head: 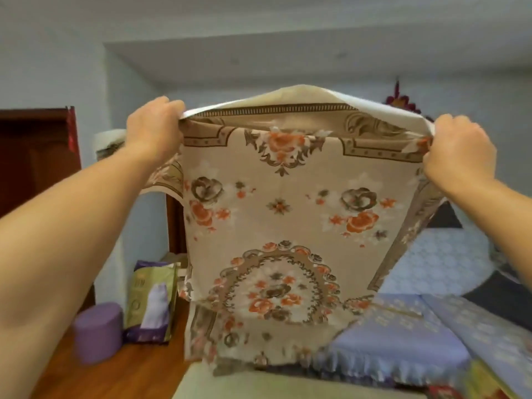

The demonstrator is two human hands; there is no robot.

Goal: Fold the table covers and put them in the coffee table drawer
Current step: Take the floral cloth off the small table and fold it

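A beige table cover (pixel 288 214) printed with orange and brown flowers hangs in front of me, held up at chest height. My left hand (pixel 157 126) grips its upper left corner and my right hand (pixel 457 151) grips its upper right corner. The top edge is doubled over, showing the white underside. Its lower end trails down onto a blue fringed cover (pixel 400 338) lying at the lower right. The coffee table drawer is not in view.
A purple round box (pixel 98 331) and a tissue pack (pixel 152 300) sit on the brown wooden surface (pixel 121 372) at the lower left. A dark wooden door (pixel 34 156) stands at the left. A pale blue lace cloth (pixel 449 260) lies at the right.
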